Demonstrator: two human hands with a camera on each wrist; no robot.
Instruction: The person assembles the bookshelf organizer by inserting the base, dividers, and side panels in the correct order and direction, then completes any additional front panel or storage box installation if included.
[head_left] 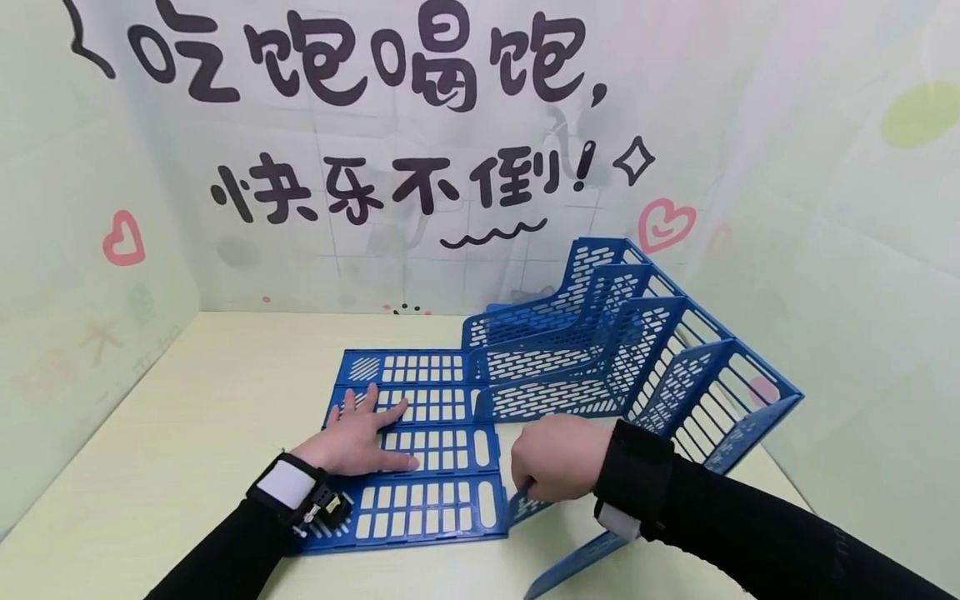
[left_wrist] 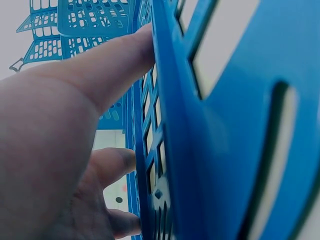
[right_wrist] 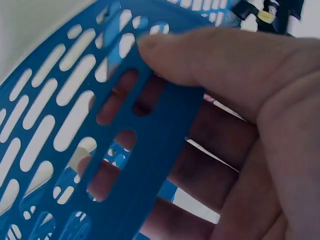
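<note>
A blue plastic file rack (head_left: pixel 551 367) with perforated upright dividers lies at the centre right in the head view. Joined flat grid panels (head_left: pixel 420 492) extend from its left side over the table. My left hand (head_left: pixel 352 437) rests on these panels with fingers and thumb spread; the left wrist view shows fingertips touching the blue lattice (left_wrist: pixel 152 125). With my right hand (head_left: pixel 562 454) I grip the edge of a slotted divider (right_wrist: pixel 175 115) near the front panel's right end. In the right wrist view, the thumb lies on one face, the fingers behind it. The hand hides much of this divider in the head view.
The rack's barred side (head_left: pixel 697 383) rises at the right, near my right forearm. Another slotted divider (head_left: pixel 577 567) juts toward the front edge. The pale table (head_left: pixel 202 400) shows at left, and a printed curtain (head_left: pixel 375 250) hangs behind.
</note>
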